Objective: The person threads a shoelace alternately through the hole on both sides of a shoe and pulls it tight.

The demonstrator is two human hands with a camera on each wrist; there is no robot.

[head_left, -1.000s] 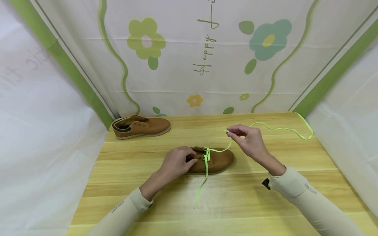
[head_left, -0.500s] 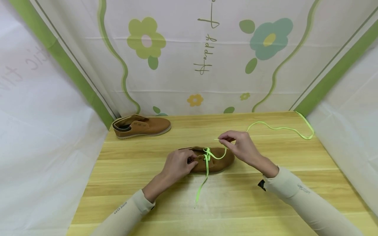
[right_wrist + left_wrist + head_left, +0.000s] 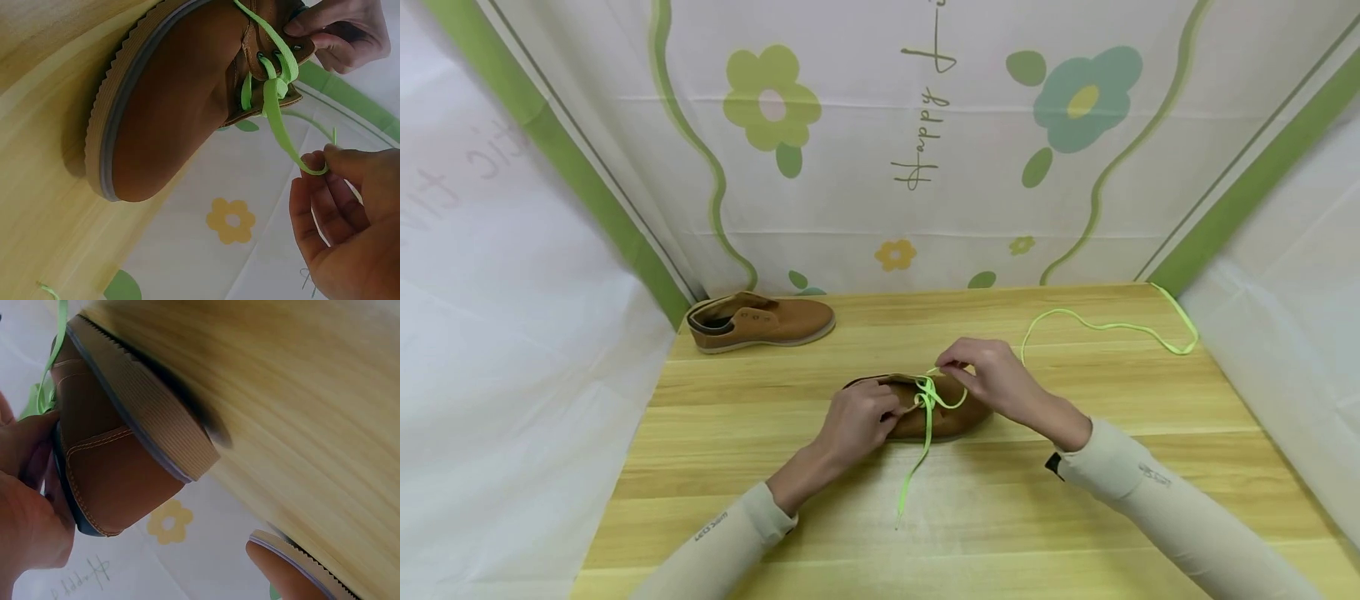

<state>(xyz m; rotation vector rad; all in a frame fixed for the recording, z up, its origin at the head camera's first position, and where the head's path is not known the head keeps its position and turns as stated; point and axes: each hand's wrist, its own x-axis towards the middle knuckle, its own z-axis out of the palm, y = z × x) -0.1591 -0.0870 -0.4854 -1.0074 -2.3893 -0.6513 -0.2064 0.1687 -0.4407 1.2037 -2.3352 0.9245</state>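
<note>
A brown leather shoe point(image 3: 966, 421) sits on the wooden table with its toe to the right. Bright green shoelace point(image 3: 279, 119) runs through its front eyelets and is crossed over the tongue area; one end point(image 3: 913, 475) trails toward the table's near side. My left hand point(image 3: 853, 421) pinches the eyelet flap point(image 3: 302, 51) on the near side, fingers by the shoe's opening. Above the far eyelets, my right hand point(image 3: 992, 379) pinches the other end of the lace between thumb and fingertips, its thin tip sticking out. The shoe's heel point(image 3: 125, 487) shows in the left wrist view.
A second brown shoe point(image 3: 797, 321), its eyelets without lace, stands at the back left of the table. A loose green shoelace point(image 3: 1105, 327) lies curved at the back right. White cloth walls point(image 3: 850, 183) with printed flowers enclose the table.
My right hand has moved left and toward me, bringing the lace tip close to the eyelets; the lace now hangs in a slack loop. My left hand stays at the shoe, its flap now lifted.
</note>
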